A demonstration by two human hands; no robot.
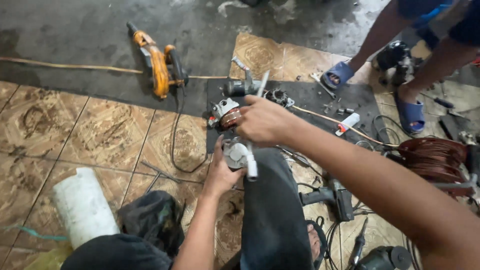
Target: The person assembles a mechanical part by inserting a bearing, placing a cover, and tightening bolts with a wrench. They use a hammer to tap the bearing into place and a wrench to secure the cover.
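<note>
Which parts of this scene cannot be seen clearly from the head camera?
- Right hand: its fingers curl away from the camera, so the grip on the white-handled tool is hidden.
- Grey motor part: partly covered by the left hand and the tool.
- Small screws on the black mat: too small to tell apart.
- Second person: cut off by the top edge.
- Copper wire coil: blurred.

Orange and black power saw (160, 62), brown floor tiles (90, 135) with ornate swirl pattern, black mat (300, 100), white pipe piece (82, 207), copper-red wire coil (435, 157), blue sandals (339, 75), white motor part (235, 154), copper-wound motor core (227, 116), dark grey trouser leg (272, 210), yellowish cord (65, 65)
</note>
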